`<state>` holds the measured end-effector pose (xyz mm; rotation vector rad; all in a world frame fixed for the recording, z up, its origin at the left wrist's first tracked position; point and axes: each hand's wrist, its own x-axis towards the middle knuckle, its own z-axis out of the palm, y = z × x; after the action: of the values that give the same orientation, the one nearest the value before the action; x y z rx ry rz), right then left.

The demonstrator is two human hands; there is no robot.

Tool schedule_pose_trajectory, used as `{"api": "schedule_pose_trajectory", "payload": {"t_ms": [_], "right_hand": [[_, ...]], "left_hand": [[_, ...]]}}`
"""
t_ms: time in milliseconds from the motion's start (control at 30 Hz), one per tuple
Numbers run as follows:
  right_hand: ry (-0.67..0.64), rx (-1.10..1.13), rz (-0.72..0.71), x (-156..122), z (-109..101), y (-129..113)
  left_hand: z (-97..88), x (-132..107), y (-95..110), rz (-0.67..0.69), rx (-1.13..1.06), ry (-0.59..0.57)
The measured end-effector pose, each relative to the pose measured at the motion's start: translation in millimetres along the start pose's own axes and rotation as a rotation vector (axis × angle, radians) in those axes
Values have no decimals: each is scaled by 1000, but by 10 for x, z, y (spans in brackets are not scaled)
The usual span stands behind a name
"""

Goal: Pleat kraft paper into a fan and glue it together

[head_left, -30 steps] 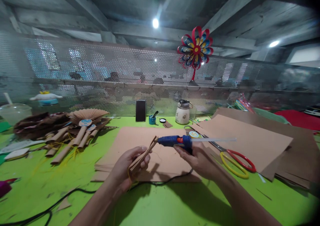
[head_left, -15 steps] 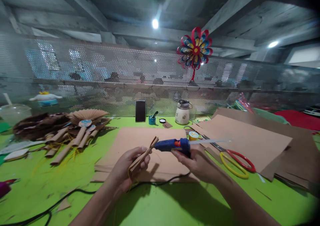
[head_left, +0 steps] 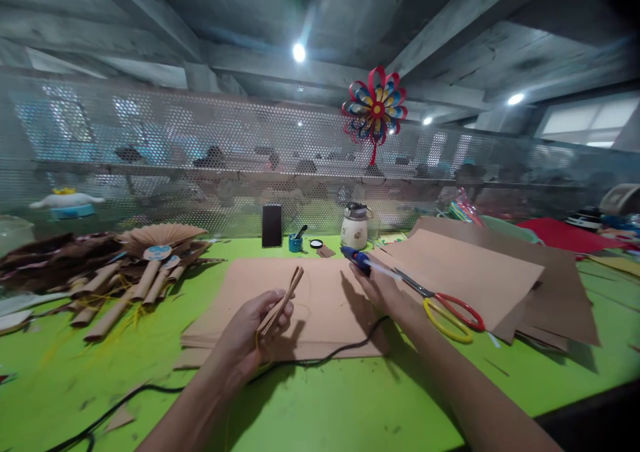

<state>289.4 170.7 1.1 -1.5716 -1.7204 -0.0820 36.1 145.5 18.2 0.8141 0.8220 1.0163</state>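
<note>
Between the thumb and fingers of my left hand (head_left: 255, 329) is a narrow bundle of folded brown paper (head_left: 283, 302), tilted with its upper end to the right. My right hand (head_left: 380, 289) grips a blue hot glue gun (head_left: 356, 257), whose clear glue stick sticks out behind it; the gun is apart from the paper. Both hands are over a stack of brown kraft paper (head_left: 325, 285). Beside the right hand lie scissors (head_left: 450, 312) with red and yellow handles.
Finished paper fans with rolled handles (head_left: 150, 265) lie at the left. A black cord (head_left: 320, 360) crosses the green table (head_left: 310, 405). Behind the stack stand a phone (head_left: 273, 225), a blue jar (head_left: 295, 242) and a white bottle (head_left: 355, 229). Large brown sheets (head_left: 475, 265) spread at the right.
My right hand has drawn the glue gun away from the folded paper, to the right and farther back. The left hand still holds the paper in much the same place. The view has turned slightly right.
</note>
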Motion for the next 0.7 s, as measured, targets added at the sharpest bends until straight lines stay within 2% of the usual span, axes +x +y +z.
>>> {"api": "schedule_pose_trajectory", "payload": {"t_ms": [167,333,433,533,633,700], "right_hand": [[-65,-107,7,182,328,37],[-195,-124,-88,242,491,-58],[-205,-88,-113,177,475,-104],[-145,-13,-99,81,396,-172],[-104,101,-81,-17,283,-330],[-148,237,-82,-80,206,-484]], "left_hand": [[-19,50,-14,137,9,26],[-45,59,-10,157,30,11],[-53,49,-40,168,52,-48],[-27,27,-78,185,76,-112],[27,2,-105,184,112,-143],[62,-9,-124,219,163,-137]]}}
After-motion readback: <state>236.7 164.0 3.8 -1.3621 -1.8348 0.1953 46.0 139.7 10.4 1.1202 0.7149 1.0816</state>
